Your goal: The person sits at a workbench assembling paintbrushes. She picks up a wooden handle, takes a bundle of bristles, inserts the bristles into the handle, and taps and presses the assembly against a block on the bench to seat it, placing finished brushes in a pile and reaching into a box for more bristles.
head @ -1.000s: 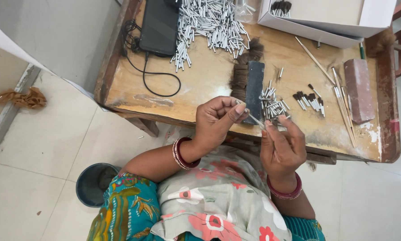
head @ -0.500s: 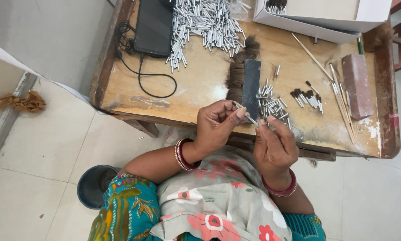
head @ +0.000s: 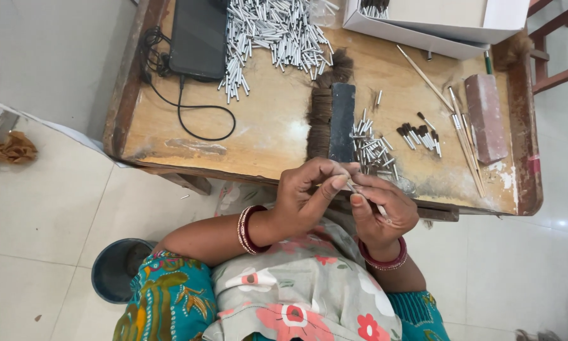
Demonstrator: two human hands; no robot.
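Silver metal tube (head: 367,197), thin and short, sits low at frame centre, pinched at one end by the left hand (head: 309,199) and gripped in the right hand (head: 378,211); filling step, I judge; next needs steady fingertip alignment over the wooden table (head: 265,136).

The small metal tube (head: 367,197) is mostly buried between the fingers of the left hand (head: 309,196) and the right hand (head: 380,211), at the near edge of the desk (head: 265,136), so its tip cannot be made out. At the desk's far edge, the white box (head: 435,22), the dark flat device (head: 198,35) and the heap of silver tubes (head: 274,31) are cut off by the top of the frame. Below the desk, the dark bucket (head: 116,271) is partly hidden behind the person's arm.
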